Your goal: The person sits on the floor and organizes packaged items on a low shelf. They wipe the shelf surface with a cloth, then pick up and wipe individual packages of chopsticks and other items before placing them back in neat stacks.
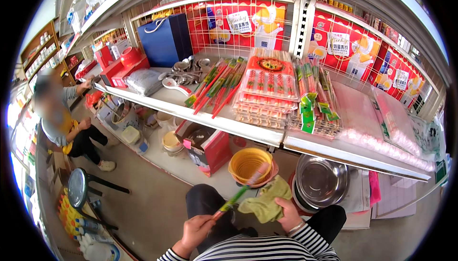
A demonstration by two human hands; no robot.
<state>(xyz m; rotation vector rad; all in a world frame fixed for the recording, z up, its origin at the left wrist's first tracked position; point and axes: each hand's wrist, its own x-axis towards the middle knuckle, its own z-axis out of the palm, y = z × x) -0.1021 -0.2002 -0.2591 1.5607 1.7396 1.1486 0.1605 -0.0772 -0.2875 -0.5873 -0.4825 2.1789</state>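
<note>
My left hand [196, 231] grips one end of a slim packet of chopsticks [239, 193], red and green, held at a slant over my lap. Its far end points up toward a yellow plastic basket [245, 160] on the bottom shelf. In my right hand [287, 213] is a crumpled yellow-green cloth [269, 199], close beside the packet; whether cloth and packet touch is hard to tell. On the shelf in front lie loose red-and-green chopstick packets [223, 82], stacked flat packs of chopsticks [266, 85] and more green-tagged bundles [309, 96].
Metal spoons [191, 69], a blue paper bag [164, 40] and clear bags of pale sticks [361, 114] share the shelf [250, 132]. Below are a red box [214, 153] and steel basins [322, 182]. A person [68, 117] crouches at left, near a dark stool [77, 188].
</note>
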